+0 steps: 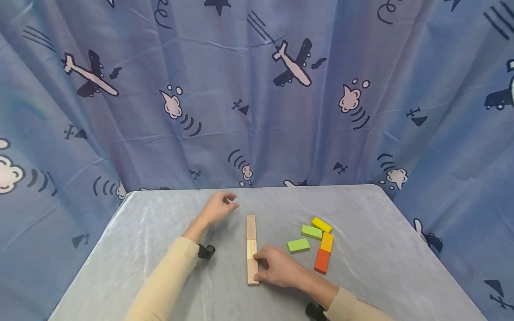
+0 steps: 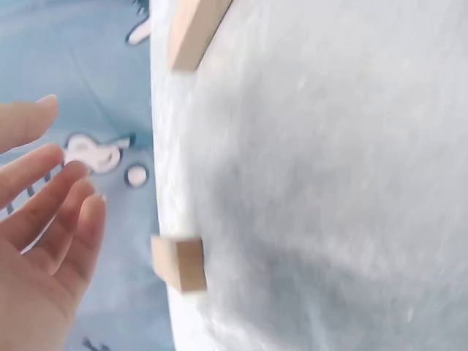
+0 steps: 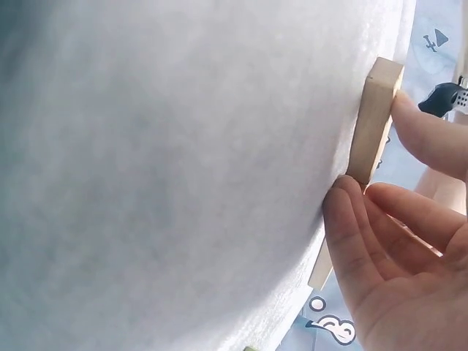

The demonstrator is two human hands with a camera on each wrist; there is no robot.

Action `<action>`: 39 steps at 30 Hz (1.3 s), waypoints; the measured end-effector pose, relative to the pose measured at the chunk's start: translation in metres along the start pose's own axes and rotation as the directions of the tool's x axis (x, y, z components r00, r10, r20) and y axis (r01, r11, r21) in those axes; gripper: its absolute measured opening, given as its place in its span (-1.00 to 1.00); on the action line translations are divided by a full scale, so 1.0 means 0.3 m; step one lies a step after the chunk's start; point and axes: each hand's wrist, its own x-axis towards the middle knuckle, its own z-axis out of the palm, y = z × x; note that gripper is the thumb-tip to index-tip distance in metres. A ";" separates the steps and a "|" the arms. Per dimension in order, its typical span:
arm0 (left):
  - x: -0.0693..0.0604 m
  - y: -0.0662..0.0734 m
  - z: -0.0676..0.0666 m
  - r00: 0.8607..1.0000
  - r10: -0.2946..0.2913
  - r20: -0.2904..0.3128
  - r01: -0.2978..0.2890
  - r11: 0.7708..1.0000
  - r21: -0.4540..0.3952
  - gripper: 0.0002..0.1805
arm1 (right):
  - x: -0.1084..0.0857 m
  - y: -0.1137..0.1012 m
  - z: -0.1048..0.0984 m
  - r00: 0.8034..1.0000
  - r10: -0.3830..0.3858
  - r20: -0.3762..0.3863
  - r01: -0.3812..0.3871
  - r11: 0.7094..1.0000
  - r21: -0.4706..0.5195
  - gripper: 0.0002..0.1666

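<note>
Three plain wooden blocks lie end to end in a line on the table: a far block point(image 1: 250, 227), a middle block point(image 1: 251, 248) and a near block point(image 1: 252, 272). My right hand point(image 1: 281, 267) holds the near block, its thumb at one end and its fingers by the other, as the right wrist view shows with the block point(image 3: 374, 124). My left hand point(image 1: 218, 206) hovers left of the line's far end, fingers loosely bent and holding nothing. In the left wrist view that hand point(image 2: 47, 227) is apart from a wooden block point(image 2: 183, 265).
To the right lie two green blocks point(image 1: 298, 245), a yellow block point(image 1: 321, 224), an orange-yellow block point(image 1: 327, 243) and a red-orange block point(image 1: 321, 261). A grey cloth covers the table point(image 1: 140, 232). Behind it hangs a blue patterned curtain point(image 1: 217, 133).
</note>
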 end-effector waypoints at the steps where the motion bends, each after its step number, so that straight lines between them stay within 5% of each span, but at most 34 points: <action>1: 0.005 -0.011 -0.012 1.000 -0.017 -0.021 0.016 1.000 -0.023 -0.57 | 0.002 -0.001 -0.001 1.000 0.001 -0.001 -0.001 1.000 -0.001 -0.39; 6: 0.027 -0.080 -0.053 0.991 -0.120 -0.066 0.114 0.990 -0.089 -0.46 | 0.007 -0.003 -0.009 1.000 -0.001 0.000 0.001 1.000 0.006 -0.39; 17: 0.061 -0.167 -0.037 0.969 -0.246 -0.003 0.243 0.962 -0.125 -0.24 | 0.003 0.006 -0.012 1.000 0.001 0.004 -0.001 1.000 0.002 -0.38; 31: 0.067 -0.228 -0.038 0.971 -0.227 0.069 0.231 0.971 -0.057 0.02 | 0.007 0.002 -0.009 1.000 -0.003 0.030 0.003 1.000 0.022 -0.40; 39: 0.081 -0.223 -0.035 0.978 -0.187 0.092 0.191 0.981 -0.038 0.07 | 0.001 0.005 -0.012 1.000 -0.002 0.030 0.000 0.999 0.051 -0.39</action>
